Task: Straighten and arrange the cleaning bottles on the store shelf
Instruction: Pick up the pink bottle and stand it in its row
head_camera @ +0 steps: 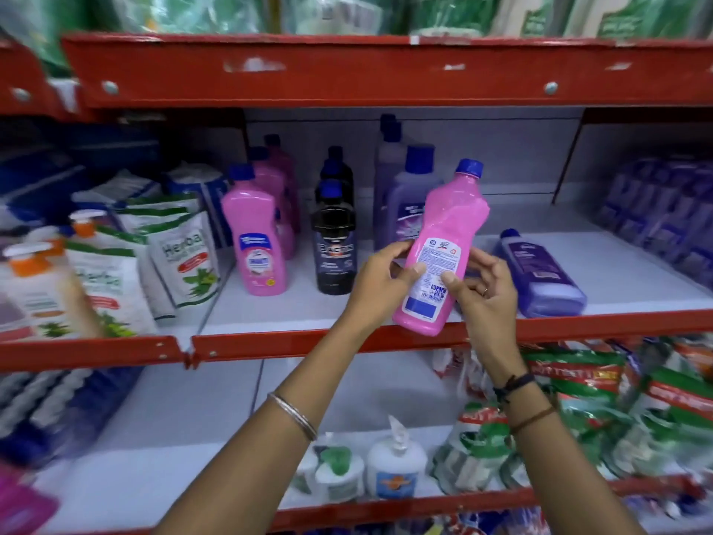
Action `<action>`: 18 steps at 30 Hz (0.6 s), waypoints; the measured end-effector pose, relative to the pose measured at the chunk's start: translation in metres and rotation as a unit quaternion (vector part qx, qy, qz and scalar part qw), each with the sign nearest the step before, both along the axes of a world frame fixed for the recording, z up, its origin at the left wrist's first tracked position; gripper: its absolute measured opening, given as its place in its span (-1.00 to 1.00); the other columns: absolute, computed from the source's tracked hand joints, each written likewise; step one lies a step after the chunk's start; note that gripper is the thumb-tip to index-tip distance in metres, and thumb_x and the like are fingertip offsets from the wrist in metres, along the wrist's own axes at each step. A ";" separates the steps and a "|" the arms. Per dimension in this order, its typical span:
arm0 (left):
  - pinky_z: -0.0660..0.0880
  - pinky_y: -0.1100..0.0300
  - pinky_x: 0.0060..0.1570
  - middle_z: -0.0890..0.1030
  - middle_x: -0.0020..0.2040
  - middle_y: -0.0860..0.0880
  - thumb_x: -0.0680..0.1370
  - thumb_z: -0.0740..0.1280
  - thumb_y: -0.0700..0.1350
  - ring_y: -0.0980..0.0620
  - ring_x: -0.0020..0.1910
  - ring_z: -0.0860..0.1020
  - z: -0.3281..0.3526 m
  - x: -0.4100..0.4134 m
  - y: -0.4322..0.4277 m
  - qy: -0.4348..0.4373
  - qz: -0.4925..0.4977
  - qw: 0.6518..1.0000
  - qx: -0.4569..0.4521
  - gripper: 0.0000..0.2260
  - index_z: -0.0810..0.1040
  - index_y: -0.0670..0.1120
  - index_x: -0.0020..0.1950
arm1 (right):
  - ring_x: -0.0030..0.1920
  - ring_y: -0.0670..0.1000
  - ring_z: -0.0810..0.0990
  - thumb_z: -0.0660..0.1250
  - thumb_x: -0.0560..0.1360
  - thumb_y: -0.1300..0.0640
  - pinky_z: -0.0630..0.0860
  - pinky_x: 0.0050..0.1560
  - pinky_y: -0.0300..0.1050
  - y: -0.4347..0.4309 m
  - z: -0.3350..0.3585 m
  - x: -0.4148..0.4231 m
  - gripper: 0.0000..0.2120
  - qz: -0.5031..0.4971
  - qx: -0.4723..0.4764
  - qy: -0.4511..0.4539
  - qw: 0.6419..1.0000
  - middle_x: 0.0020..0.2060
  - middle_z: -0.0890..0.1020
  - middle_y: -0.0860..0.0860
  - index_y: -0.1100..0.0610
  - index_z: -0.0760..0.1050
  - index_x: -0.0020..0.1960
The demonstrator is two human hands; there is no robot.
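Note:
A pink bottle with a blue cap is held tilted in front of the middle shelf, its back label facing me. My left hand grips its left side and my right hand grips its right side. A row of pink bottles stands on the shelf at the left, with black bottles in a row beside it. Purple bottles stand behind the held bottle. One purple bottle lies on its side to the right.
White and green herbal pouches and pump bottles fill the shelf at the left. Purple packs sit at the far right. The red upper shelf edge hangs above. Below are pump bottles and green pouches.

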State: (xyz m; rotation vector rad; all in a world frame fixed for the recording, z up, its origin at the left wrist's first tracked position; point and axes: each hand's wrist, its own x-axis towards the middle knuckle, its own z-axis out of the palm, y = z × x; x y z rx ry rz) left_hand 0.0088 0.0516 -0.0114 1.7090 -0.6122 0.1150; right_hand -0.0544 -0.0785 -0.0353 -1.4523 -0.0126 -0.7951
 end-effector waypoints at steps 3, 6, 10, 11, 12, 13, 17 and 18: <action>0.59 0.07 0.02 0.64 0.14 -0.10 0.45 0.37 -0.12 -0.05 -0.01 0.62 -0.001 -0.004 0.047 -0.021 0.040 0.999 -0.027 -0.64 0.52 -0.09 0.25 | -0.04 -0.19 0.63 0.40 0.40 0.32 0.57 -0.06 -0.29 0.040 0.006 0.008 -0.60 0.038 -0.009 -0.017 0.999 0.06 0.59 -0.05 0.14 0.39 0.19; 0.58 0.17 0.03 0.61 0.18 -0.10 0.50 0.35 -0.21 0.07 0.03 0.60 -0.002 -0.002 0.097 -0.038 0.075 0.995 -0.051 -0.65 0.48 -0.08 0.29 | -0.05 -0.20 0.63 0.40 0.39 0.35 0.55 -0.08 -0.30 0.087 0.011 0.023 -0.58 0.074 -0.028 -0.025 0.997 0.05 0.59 -0.06 0.11 0.38 0.17; 0.59 0.14 0.02 0.61 0.16 -0.07 0.51 0.34 -0.23 0.02 0.03 0.61 -0.008 0.006 0.151 -0.044 0.141 0.987 -0.069 -0.65 0.47 -0.06 0.29 | 0.01 -0.16 0.62 0.42 0.39 0.33 0.59 0.00 -0.17 0.142 0.011 0.046 -0.56 0.117 -0.053 -0.026 0.991 0.08 0.58 -0.07 0.04 0.38 0.17; 0.58 0.11 0.04 0.60 0.17 -0.09 0.50 0.34 -0.23 -0.01 0.05 0.61 -0.011 0.010 0.162 -0.042 0.158 0.984 -0.073 -0.65 0.48 -0.06 0.29 | 0.03 -0.16 0.62 0.42 0.40 0.32 0.59 0.03 -0.15 0.154 0.009 0.052 -0.56 0.129 -0.061 -0.019 0.990 0.09 0.58 -0.08 0.02 0.38 0.17; 0.56 0.13 0.06 0.59 0.19 -0.10 0.50 0.33 -0.23 -0.01 0.07 0.60 -0.015 0.012 0.172 -0.044 0.174 0.981 -0.074 -0.64 0.48 -0.07 0.29 | 0.04 -0.17 0.61 0.42 0.40 0.31 0.58 0.04 -0.17 0.166 0.007 0.057 -0.56 0.139 -0.069 -0.012 0.988 0.09 0.57 -0.09 0.02 0.37 0.18; 0.54 0.16 0.08 0.59 0.19 -0.10 0.50 0.33 -0.23 0.01 0.07 0.58 -0.018 0.015 0.180 -0.046 0.189 0.978 -0.072 -0.64 0.48 -0.07 0.29 | 0.05 -0.19 0.61 0.42 0.40 0.30 0.57 0.05 -0.21 0.174 0.005 0.062 -0.56 0.146 -0.076 -0.007 0.986 0.09 0.57 -0.09 0.02 0.36 0.19; 0.53 0.21 0.05 0.57 0.17 -0.06 0.48 0.32 -0.22 0.08 0.07 0.58 -0.032 0.024 0.203 -0.051 0.198 0.975 -0.086 -0.65 0.45 0.04 0.23 | 0.02 -0.25 0.60 0.42 0.40 0.30 0.53 0.08 -0.25 0.199 -0.003 0.080 -0.54 0.155 -0.102 0.008 0.983 0.07 0.57 -0.12 0.01 0.34 0.19; 0.54 0.18 0.06 0.58 0.18 -0.07 0.48 0.32 -0.20 0.06 0.09 0.59 -0.036 0.028 0.207 -0.049 0.196 0.975 -0.088 -0.64 0.44 0.05 0.24 | 0.03 -0.23 0.60 0.42 0.39 0.29 0.53 0.10 -0.23 0.203 -0.007 0.084 -0.53 0.152 -0.106 0.012 0.983 0.07 0.58 -0.10 0.01 0.34 0.20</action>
